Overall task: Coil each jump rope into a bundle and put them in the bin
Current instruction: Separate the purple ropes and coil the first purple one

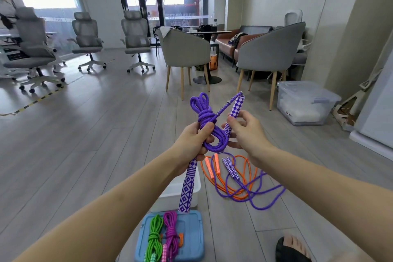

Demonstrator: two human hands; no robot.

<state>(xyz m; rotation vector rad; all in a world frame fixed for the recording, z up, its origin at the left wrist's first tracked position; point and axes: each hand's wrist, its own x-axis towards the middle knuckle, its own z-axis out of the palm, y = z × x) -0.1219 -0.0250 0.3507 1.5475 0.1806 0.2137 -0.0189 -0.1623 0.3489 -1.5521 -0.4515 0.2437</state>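
Left hand (194,140) grips the coiled purple rope (205,117), hiding part of it; right hand (244,132) pinches its upper handle (236,106); white bin (180,189) partly hidden below, loose ropes (240,181) beside

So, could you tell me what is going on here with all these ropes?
A person is bundling a purple rope. The left hand grips the coil and one handle, and the right hand holds the other handle by the wrapped end. A green bundle and a magenta bundle lie on a blue lid. An orange rope and another purple rope lie loose on the floor beside a white bin.
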